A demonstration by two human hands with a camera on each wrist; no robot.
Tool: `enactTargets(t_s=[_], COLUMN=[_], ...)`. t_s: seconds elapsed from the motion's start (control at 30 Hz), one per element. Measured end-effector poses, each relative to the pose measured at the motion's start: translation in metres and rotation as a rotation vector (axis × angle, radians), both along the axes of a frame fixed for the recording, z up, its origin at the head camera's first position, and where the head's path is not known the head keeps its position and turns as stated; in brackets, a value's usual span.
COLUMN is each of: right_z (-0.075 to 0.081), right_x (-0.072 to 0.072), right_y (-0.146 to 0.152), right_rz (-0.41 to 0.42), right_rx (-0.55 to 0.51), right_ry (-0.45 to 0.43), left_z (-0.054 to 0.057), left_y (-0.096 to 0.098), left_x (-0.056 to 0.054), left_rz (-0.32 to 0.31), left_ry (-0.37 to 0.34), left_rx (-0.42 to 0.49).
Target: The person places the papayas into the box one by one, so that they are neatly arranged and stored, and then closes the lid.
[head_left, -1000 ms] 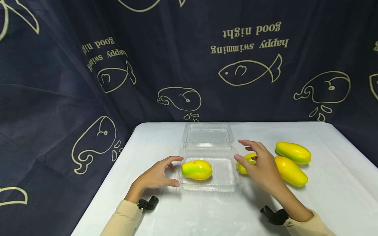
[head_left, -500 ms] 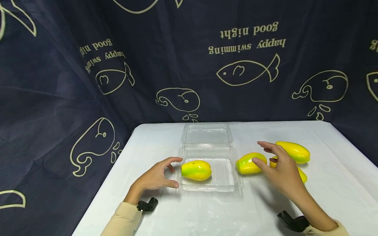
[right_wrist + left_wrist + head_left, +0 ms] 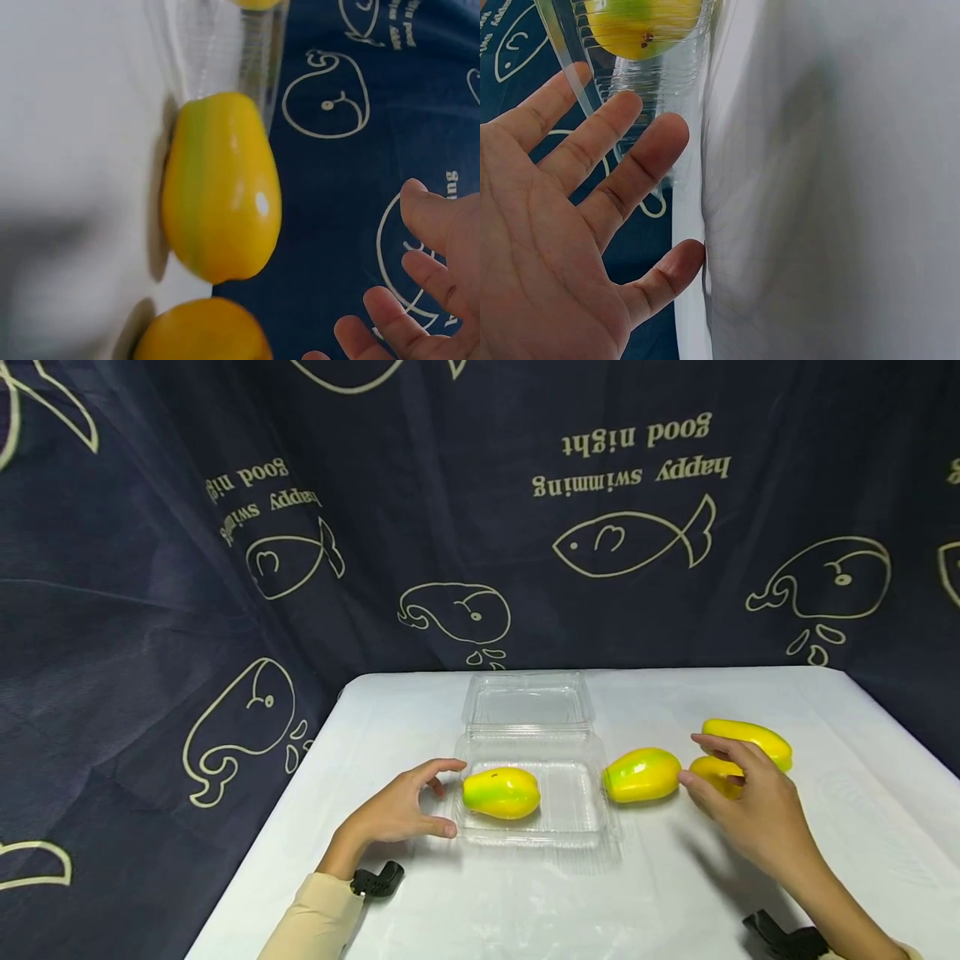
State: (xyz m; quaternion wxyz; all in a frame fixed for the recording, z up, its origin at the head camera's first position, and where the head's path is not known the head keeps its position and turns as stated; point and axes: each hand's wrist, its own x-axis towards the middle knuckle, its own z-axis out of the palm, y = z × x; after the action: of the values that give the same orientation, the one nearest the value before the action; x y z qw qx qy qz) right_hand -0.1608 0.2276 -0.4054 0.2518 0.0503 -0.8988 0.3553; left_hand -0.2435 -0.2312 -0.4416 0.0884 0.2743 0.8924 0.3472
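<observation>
Our right hand [image 3: 757, 802] grips nothing, thumb and fingers parted around thin air, half hiding the near papaya [image 3: 714, 770]! Our left hand [image 3: 397, 810] is unclenched too, fingertips at the container's left wall; whether they touch, we can't tell. Outward we go: the far papaya [image 3: 750, 739] lies behind, partly covered by our right fingers. The middle papaya [image 3: 642, 775] sits just outside the clear container [image 3: 570, 797], between it and our right hand. One boxed papaya [image 3: 501, 792] lies inside, toward the left. Our count: four papayas, one container, one lid [image 3: 528, 700] laid back on the white table [image 3: 540, 902].
</observation>
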Motion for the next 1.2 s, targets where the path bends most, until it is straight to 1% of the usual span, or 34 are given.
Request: enactTargets(t_s=[0.23,0.4,0.57,0.77,1.0,1.2], right_z=[-0.011,-0.018,-0.026,-0.034,-0.048,-0.052], right_x=[0.005,0.008,0.009,0.007,0.003,0.0], right_y=[0.014,0.021,0.026,0.034,0.044,0.051], right_rz=[-0.074,-0.099,-0.13,-0.159,-0.187,-0.183], right_rx=[0.037,0.04,0.055,0.06,0.045,0.063], right_ry=[-0.019,-0.046,-0.038,-0.051,-0.036,-0.085], left_z=[0.0,0.0,0.0,0.0,-0.002,-0.003], left_y=[0.002,0.002,0.002,0.001,0.001,0.001], left_x=[-0.002,-0.003,-0.002,-0.003,-0.003,-0.003], left_rz=[0.001,-0.007,-0.001,-0.002,-0.007,-0.009], left_ry=[0.006,0.006,0.007,0.014,0.016,0.017], left_rx=[0.0,0.007,0.002,0.0,0.001,0.004])
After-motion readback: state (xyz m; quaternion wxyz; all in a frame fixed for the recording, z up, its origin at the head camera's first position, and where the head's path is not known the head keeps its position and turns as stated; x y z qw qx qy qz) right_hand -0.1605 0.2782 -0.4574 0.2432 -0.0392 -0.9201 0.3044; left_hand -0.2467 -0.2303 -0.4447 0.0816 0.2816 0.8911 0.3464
